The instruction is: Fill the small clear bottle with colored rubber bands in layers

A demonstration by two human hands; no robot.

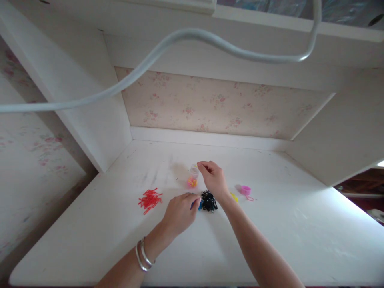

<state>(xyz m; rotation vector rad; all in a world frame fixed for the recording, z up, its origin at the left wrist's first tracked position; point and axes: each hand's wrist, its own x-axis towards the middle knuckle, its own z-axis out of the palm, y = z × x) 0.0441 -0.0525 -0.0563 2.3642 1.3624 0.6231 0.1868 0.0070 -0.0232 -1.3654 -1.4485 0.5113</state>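
My left hand (pixel 181 211), with silver bangles on the wrist, rests on the white desk (pixel 90 240) and pinches small blue bands (pixel 200 205) beside a pile of black bands (pixel 209 201). My right hand (pixel 213 178) hovers over a small clear jar (pixel 193 176) that holds pink and orange bands. Its fingertips are pinched together at the jar's mouth; what they hold is too small to name. A yellow band (pixel 234 197) peeks out by the right wrist.
A pile of red bands (pixel 149 199) lies to the left. A pink lid (pixel 246 190) sits to the right. A white cable (pixel 168 42) hangs across the top of the view. White shelf walls enclose the desk on both sides.
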